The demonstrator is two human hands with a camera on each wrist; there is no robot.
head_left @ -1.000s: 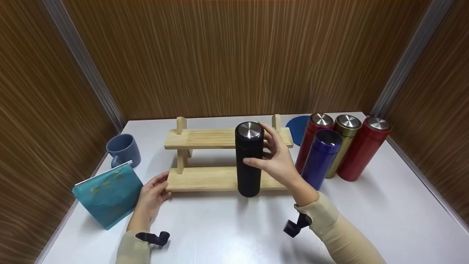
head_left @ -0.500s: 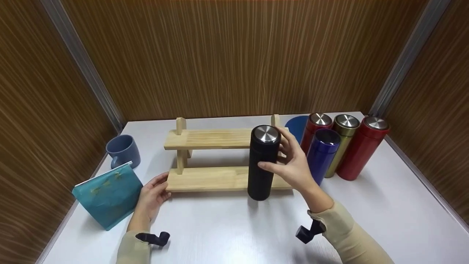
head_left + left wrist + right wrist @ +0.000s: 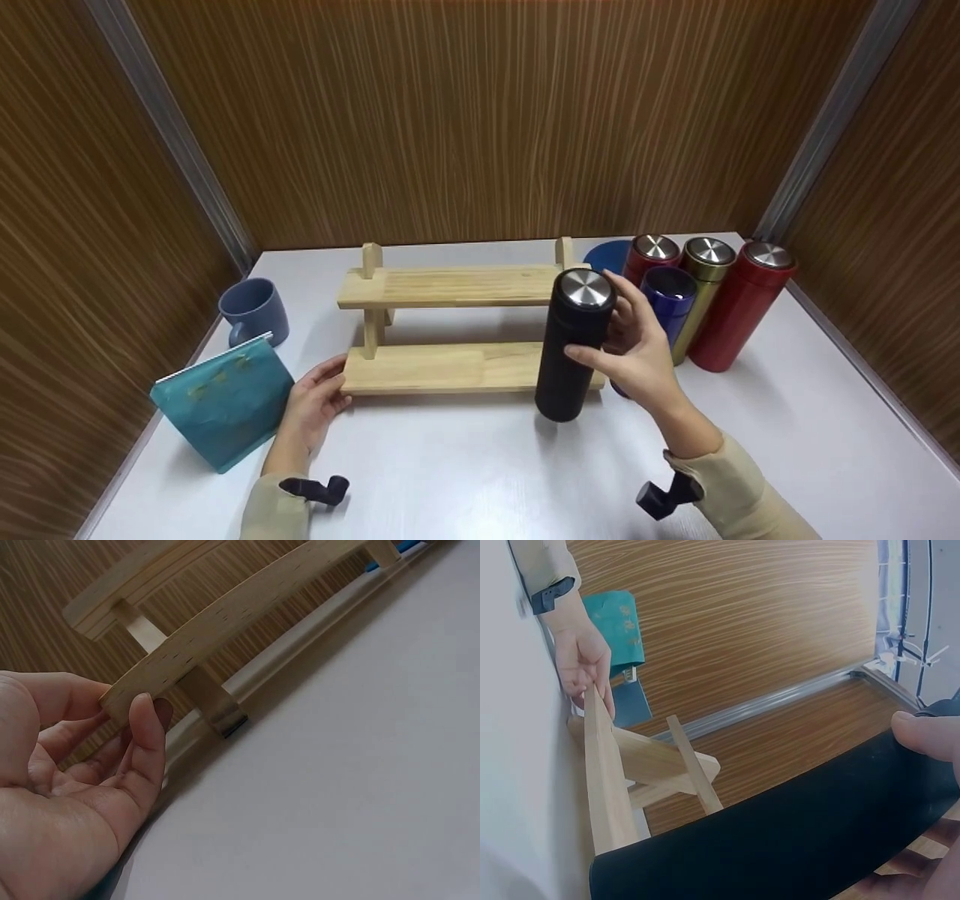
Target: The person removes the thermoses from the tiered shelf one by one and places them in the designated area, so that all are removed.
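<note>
My right hand [image 3: 637, 349] grips a black flask [image 3: 570, 345] with a steel lid around its upper half, thumb in front and fingers behind; the flask [image 3: 780, 840] is upright at the right end of the two-tier wooden rack [image 3: 442, 289]. Whether its base touches the table is unclear. My left hand [image 3: 311, 401] holds the left end of the rack's lower shelf [image 3: 225, 622], thumb [image 3: 146, 727] on its front edge and fingers behind.
A blue flask [image 3: 667, 296], a dark red flask [image 3: 651, 255], a gold flask [image 3: 705, 266] and a red flask [image 3: 742, 304] stand at the right. A blue mug [image 3: 253, 309] and a teal pouch [image 3: 221, 397] sit at the left. Wood walls enclose the white table [image 3: 465, 465].
My right hand has carried the black flask rightward and slightly nearer, from the rack's middle to its right end. The left hand has stayed on the rack.
</note>
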